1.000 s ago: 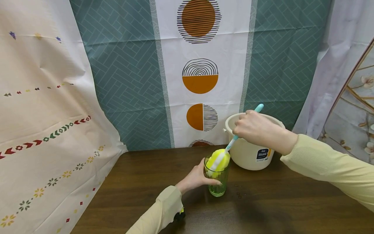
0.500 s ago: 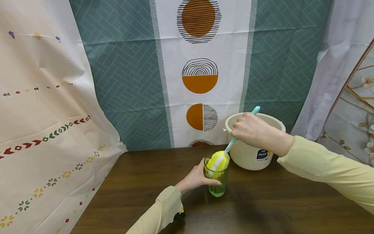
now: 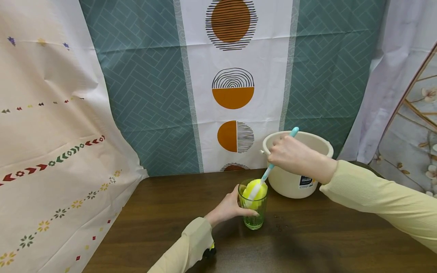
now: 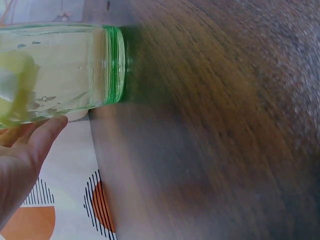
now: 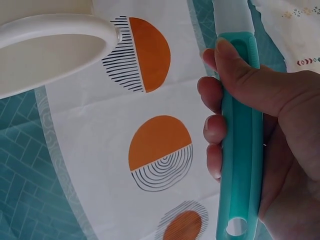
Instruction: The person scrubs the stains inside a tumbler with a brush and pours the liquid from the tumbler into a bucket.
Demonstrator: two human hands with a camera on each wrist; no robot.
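Observation:
A green-tinted drinking glass [image 3: 253,220] stands upright on the table. My left hand [image 3: 227,208] grips it around the side, with the thumb across the near face; the far fingers are mostly hidden behind it. Inside the glass sits the yellow sponge head [image 3: 258,186] of a bottle brush, its white stem slanting up to the right. Curled round the turquoise handle [image 5: 241,145], my right hand [image 3: 290,154] holds the brush above and right of the rim. In the left wrist view droplets show on the wall of the glass [image 4: 116,65], with its base on the wood.
Behind the right hand stands a cream bucket [image 3: 291,185] with a dark label, close to the glass. The brown wooden table [image 3: 164,212] ends at a patterned fabric backdrop [image 3: 153,94]. A small black and yellow object [image 3: 209,251] shows beside the left sleeve.
My right hand has moved down and slightly left, pushing the sponge head a little deeper into the glass. The left hand and glass stay in place.

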